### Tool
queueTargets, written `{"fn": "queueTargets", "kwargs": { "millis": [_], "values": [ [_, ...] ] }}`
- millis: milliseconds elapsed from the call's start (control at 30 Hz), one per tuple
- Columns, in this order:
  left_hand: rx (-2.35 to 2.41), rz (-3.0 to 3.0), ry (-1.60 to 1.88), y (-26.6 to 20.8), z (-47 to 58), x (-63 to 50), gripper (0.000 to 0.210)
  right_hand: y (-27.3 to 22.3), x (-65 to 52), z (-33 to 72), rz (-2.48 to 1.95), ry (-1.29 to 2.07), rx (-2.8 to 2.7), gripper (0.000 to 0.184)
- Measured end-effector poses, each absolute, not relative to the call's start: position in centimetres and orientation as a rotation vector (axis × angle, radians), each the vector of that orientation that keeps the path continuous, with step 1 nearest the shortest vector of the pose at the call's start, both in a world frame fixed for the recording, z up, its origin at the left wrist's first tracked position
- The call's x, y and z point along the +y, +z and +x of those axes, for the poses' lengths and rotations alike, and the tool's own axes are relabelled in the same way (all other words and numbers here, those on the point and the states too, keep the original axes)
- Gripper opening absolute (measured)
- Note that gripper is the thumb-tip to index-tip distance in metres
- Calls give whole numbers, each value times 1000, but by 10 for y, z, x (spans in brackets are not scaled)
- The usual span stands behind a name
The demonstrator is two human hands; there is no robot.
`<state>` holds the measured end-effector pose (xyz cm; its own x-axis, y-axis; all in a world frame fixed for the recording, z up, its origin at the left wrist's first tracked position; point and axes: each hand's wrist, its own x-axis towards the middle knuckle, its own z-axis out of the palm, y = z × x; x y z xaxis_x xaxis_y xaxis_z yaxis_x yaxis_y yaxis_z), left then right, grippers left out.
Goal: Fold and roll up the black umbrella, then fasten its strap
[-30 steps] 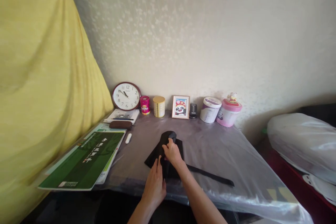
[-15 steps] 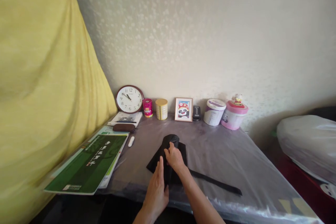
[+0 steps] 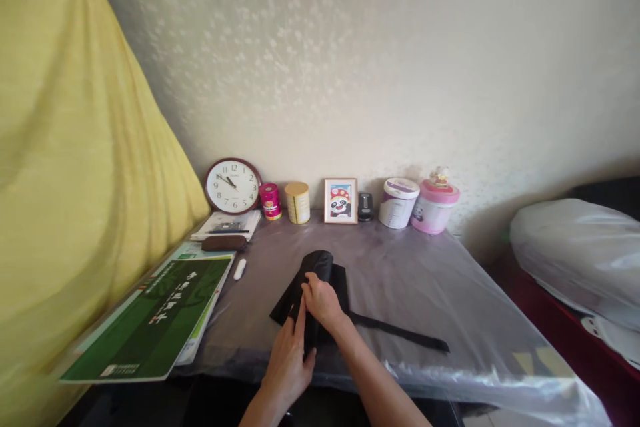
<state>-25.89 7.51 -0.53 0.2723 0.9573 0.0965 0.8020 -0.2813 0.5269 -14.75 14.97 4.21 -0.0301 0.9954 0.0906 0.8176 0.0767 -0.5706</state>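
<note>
A black cloth bundle point(image 3: 321, 265), partly rolled or folded into a thick tube, lies near the table's front edge. Flat black flaps spread from both sides of it, and a long black strap point(image 3: 400, 330) trails to the right. My left hand point(image 3: 291, 357) grips the near end, thumb on the right side and fingers along the left. Just beyond it, my right hand point(image 3: 321, 300) presses bent fingers onto the top of the roll. The fingertips of both hands nearly meet. My hands hide part of the cloth.
Green books point(image 3: 155, 320), a brown case point(image 3: 224, 243) and a small white object point(image 3: 240, 269) lie at left. Along the wall stand a clock point(image 3: 233, 185), a pink tin point(image 3: 271, 201), a yellow-lidded can point(image 3: 297, 203), a panda picture point(image 3: 341, 201) and two tubs point(image 3: 399, 203).
The view has shifted slightly, moving the scene left. My left fingers have come down and inward over the cloth, closer to my right fingertips. The strap still trails right.
</note>
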Motion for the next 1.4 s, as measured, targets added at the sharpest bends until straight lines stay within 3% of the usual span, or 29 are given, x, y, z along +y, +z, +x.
{"fn": "queueTargets", "kwargs": {
  "millis": [233, 400, 567, 900, 1033, 1400],
  "values": [
    [1598, 2247, 725, -21, -257, 76, 75, 38, 127, -143, -1462, 510, -1853, 29],
    [1620, 2247, 721, -28, -258, 76, 71, 22, 129, -126, -1245, 223, -1863, 25],
    [1673, 2207, 625, -24, -257, 74, 69, 3, 163, -118, -1349, 111, -1994, 28],
    [1672, 2164, 524, -7, -254, 73, 71, 11, 217, -96, -1637, 264, -1862, 32],
    [1687, 2169, 513, -8, -253, 72, 70, 13, 199, -81, -1790, 262, -1635, 41],
    [1699, 2172, 570, -7, -251, 72, 71, -19, 141, -95, -1877, 190, -1977, 45]
  ]
}}
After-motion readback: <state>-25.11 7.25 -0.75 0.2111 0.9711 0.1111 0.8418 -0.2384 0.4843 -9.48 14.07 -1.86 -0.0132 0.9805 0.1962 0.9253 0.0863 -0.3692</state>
